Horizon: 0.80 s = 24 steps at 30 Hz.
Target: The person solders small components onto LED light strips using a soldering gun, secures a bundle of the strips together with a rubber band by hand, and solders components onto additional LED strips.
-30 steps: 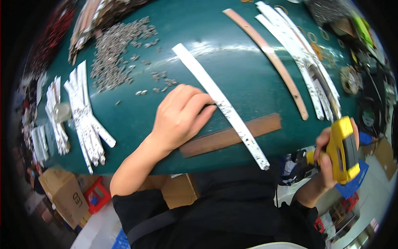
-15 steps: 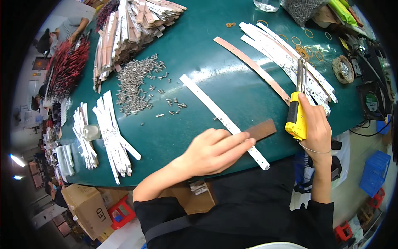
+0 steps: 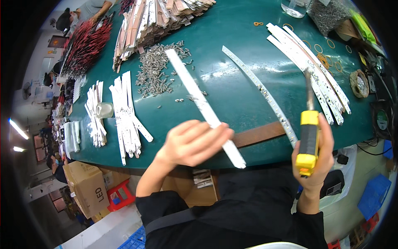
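The left hand (image 3: 195, 143) holds a smooth white strip (image 3: 203, 106). The right hand (image 3: 317, 159) grips a shiny yellow plastic tool (image 3: 309, 141). Under both hands, the green table (image 3: 232, 89) looks smooth and a bit glossy. Beyond the left hand lie shiny metal screws (image 3: 159, 68).

A stretch of the long white flat strip (image 3: 202, 103) is covered by the fingers of the left hand (image 3: 193, 142), and the grip of the yellow-and-black powered screwdriver (image 3: 309, 139) is wrapped by the right hand (image 3: 315, 155), while its dark bit is blurred. The brown flat bar (image 3: 259, 134) on the dark green desk (image 3: 232, 83) is partly hidden under the white strip. The clear glass vessel (image 3: 295, 7) and the stack of brown-and-white strips (image 3: 161, 16) are cut off by the top edge.
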Motion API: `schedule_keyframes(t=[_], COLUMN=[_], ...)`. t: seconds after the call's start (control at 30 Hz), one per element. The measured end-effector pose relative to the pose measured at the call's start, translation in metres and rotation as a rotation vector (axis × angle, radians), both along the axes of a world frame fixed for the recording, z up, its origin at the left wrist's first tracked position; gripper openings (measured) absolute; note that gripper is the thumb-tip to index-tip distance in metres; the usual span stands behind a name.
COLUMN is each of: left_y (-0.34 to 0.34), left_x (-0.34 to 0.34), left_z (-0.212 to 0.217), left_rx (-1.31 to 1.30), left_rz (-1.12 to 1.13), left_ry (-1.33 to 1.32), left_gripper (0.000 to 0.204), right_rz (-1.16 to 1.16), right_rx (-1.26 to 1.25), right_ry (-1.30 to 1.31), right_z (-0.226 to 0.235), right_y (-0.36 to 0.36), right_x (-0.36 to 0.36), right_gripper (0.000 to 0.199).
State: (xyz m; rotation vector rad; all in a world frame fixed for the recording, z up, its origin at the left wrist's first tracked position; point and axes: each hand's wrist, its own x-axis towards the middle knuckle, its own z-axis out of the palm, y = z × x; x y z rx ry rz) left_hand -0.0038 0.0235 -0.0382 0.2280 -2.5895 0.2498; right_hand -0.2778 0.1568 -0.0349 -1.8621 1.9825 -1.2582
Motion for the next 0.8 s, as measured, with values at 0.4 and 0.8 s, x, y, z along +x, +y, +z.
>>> schedule_keyframes(t=[0.4, 0.8], left_y=[-0.004, -0.014], left_x=[0.167, 0.099], left_z=[0.000, -0.004], left_rx=[0.169, 0.535], left_rz=[0.607, 0.797], left_ry=[-0.148, 0.159], left_gripper=[0.036, 0.021], right_rz=[0.327, 0.493], right_rx=[0.017, 0.169], right_ry=[-0.092, -1.791], right_z=[-0.014, -0.041], right_y=[0.002, -0.038], right_x=[0.025, 0.048], right_gripper=[0.072, 0.062])
